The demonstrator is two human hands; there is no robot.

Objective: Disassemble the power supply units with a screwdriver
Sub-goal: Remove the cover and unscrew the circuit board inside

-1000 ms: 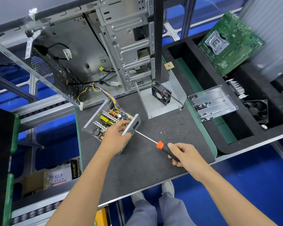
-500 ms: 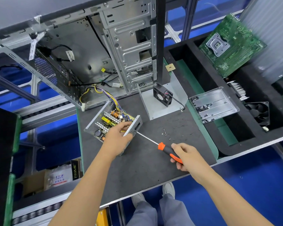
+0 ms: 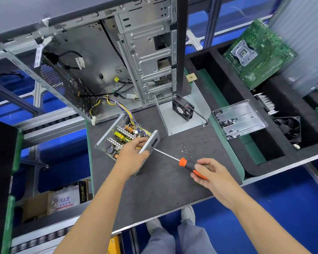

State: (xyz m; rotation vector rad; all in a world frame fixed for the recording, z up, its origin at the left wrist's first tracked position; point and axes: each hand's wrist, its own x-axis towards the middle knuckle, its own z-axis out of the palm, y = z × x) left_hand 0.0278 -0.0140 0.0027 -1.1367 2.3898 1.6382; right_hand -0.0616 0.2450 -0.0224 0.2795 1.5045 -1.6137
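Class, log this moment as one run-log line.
left hand: grips power supply unit | right hand: holds screwdriver | tip: at unit's side panel | loose screws: on mat

Left hand [image 3: 134, 154] and right hand [image 3: 212, 174] both curled, gripping

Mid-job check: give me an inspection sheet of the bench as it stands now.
Surface: dark mat, loose screws on it.
Job's things: open power supply unit, board exposed; screwdriver tip at its end plate.
Clutter: small fan on metal cover; screw tray.
Grippers: left hand grips the unit; right hand holds the screwdriver handle.
Cables: wire bundle runs from the unit toward the computer case.
Surroundings: motherboard, black fan in foam compartments.
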